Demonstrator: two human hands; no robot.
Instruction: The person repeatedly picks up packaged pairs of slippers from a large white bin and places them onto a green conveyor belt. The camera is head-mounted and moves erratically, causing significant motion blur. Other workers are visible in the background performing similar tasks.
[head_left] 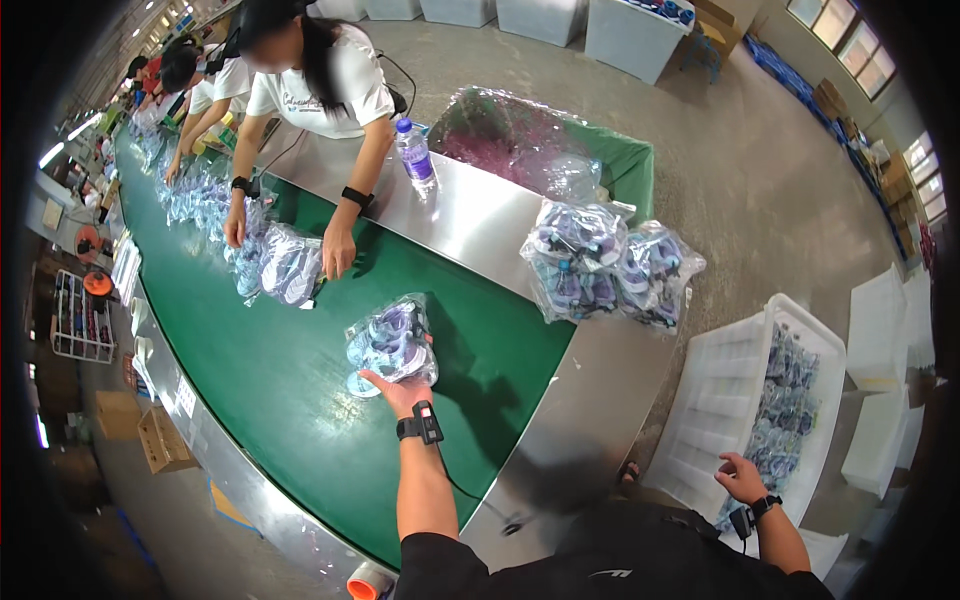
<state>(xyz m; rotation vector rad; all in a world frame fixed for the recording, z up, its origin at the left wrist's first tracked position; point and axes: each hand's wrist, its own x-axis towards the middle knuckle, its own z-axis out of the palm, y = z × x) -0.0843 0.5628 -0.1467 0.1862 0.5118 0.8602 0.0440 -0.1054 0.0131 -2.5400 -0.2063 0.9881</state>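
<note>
Against green belting (270,385), the left grip (405,396) holds bagged pale-purple shoes (393,338).

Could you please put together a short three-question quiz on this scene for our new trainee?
1. True or false: the left hand holds a clear bag of shoes.

2. Multiple choice: what does the purple-capped bottle stand on? (a) The green belt; (b) the metal ledge; (c) the floor.

3. Fill in the blank: the right hand is near a bin whose colour is ____.

Key: 1. True; 2. b; 3. white.
</note>
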